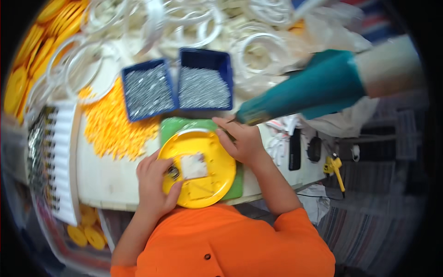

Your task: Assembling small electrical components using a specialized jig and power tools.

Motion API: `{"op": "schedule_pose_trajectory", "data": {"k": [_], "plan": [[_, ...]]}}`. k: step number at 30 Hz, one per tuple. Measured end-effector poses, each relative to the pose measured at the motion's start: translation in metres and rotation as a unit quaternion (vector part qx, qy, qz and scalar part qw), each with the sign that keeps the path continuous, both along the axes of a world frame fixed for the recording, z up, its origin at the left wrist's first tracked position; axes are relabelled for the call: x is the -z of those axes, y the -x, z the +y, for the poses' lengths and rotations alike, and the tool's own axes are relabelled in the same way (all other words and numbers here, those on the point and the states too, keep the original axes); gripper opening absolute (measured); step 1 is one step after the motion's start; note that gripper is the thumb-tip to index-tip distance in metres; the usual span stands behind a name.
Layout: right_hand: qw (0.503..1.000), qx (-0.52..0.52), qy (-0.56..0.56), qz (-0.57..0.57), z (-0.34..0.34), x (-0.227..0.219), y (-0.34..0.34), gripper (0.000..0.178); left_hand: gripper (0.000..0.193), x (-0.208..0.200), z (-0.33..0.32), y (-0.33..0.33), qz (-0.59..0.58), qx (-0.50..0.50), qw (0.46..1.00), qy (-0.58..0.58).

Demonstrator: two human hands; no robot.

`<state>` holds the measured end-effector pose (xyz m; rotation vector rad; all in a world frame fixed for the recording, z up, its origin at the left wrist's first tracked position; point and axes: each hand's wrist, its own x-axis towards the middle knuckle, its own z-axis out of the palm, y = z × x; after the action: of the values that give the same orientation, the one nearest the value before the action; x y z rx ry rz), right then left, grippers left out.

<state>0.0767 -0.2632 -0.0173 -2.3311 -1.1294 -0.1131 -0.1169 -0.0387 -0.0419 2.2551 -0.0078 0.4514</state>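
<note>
A round yellow plastic housing [221, 173] lies on a green pad [171, 125] in front of me, with a white square piece [194, 166] at its middle. My left hand [154, 184] grips its left edge, thumb and forefinger bent around a small dark round part [173, 172]. My right hand [242, 141] is at the upper right rim, thumb over the edge. Its bent forefinger reaches the tip of a teal power screwdriver [304, 87], which slants in from the upper right. Whatever those fingers pinch is too small and blurred to make out.
Two blue bins [205, 87] of metal screws stand beyond the housing. Left of them spreads a heap of small orange-yellow pieces [113, 127]. White rings [97, 64] crowd the back, and a white rack [62, 161] stands at left. A black phone-like object [294, 150] lies at right.
</note>
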Motion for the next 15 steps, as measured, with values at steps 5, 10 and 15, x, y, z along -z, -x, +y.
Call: {"op": "schedule_pose_trajectory", "data": {"k": [5, 10, 15], "plan": [[0.934, 0.152, -0.166, -0.278, -0.075, -0.047, -0.071, 0.01, 0.049, 0.001, -0.001, 0.002, 0.008, 0.018, 1.0, -0.007], [0.804, 0.37, -0.082, -0.458, -0.122, -0.116, -0.163, 0.022, 0.047, 0.005, -0.002, 0.003, 0.011, 0.008, 1.0, 0.019], [0.918, 0.39, -0.041, -0.056, -0.206, -0.061, -0.259, 0.039, 0.046, 0.005, -0.011, -0.008, -0.004, 0.019, 1.0, 0.016]]}}
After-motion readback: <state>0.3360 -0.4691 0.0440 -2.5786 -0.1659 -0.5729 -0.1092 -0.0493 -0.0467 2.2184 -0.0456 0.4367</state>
